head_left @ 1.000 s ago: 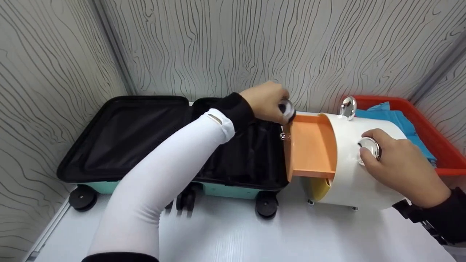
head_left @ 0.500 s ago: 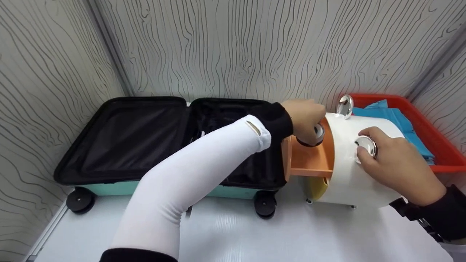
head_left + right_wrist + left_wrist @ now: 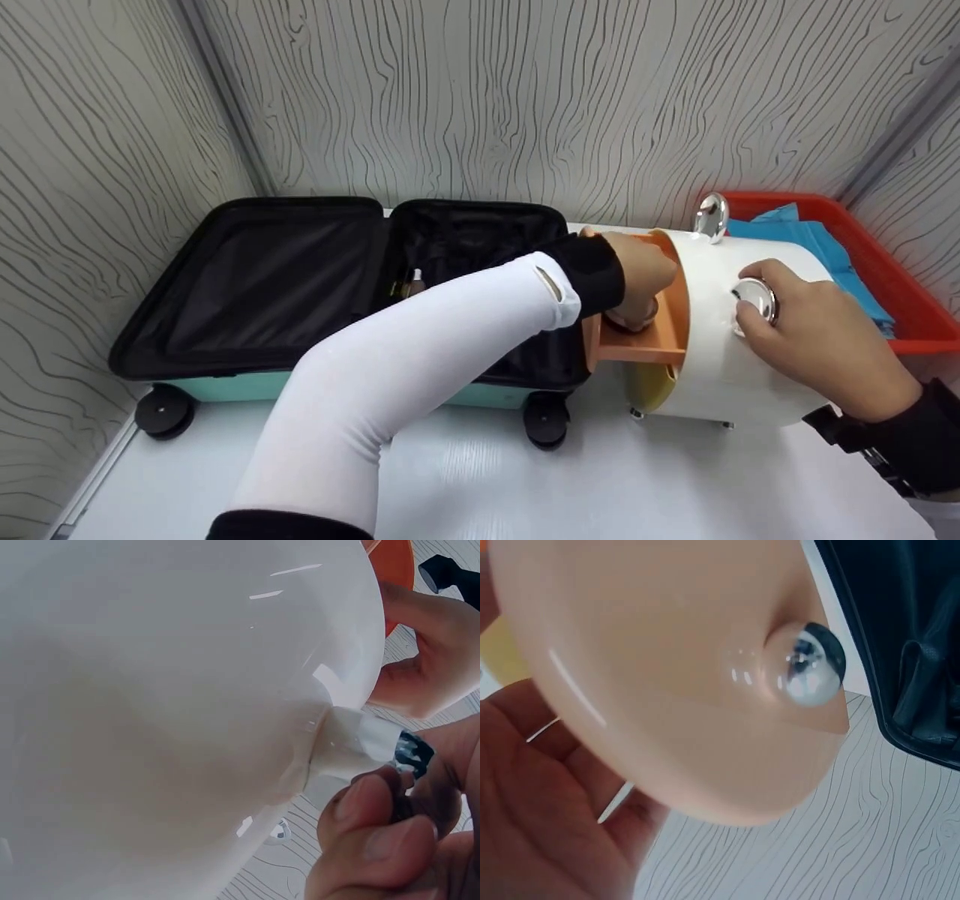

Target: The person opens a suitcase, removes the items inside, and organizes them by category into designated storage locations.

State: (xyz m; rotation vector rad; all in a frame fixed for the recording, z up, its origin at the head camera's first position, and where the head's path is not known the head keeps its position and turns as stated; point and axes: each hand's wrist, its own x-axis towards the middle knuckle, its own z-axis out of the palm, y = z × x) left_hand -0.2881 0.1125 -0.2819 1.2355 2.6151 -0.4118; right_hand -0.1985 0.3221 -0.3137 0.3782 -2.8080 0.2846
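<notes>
In the head view my left hand (image 3: 641,274) reaches down into the pulled-out orange drawer (image 3: 637,354), its fingertips on a small round dark-rimmed object (image 3: 646,313) that is mostly covered by the hand. The left wrist view shows the drawer's rounded front (image 3: 682,705) with its shiny ball knob (image 3: 806,664); the fingers pass behind this front, and the round object is hidden there. On the side of the white rounded drawer cabinet (image 3: 720,367), my right hand (image 3: 829,341) grips a round chrome knob (image 3: 754,300) between thumb and fingers.
An open black-lined suitcase (image 3: 277,285) with wheels lies left of the cabinet, a small bottle (image 3: 415,283) inside. Behind the cabinet at right stands a red bin (image 3: 911,300) with blue packets (image 3: 817,247). A yellow drawer (image 3: 651,386) shows below the orange one.
My left hand has carried the round object from above the drawer's front edge rightward and down into the orange drawer. My right hand has stayed on the chrome knob.
</notes>
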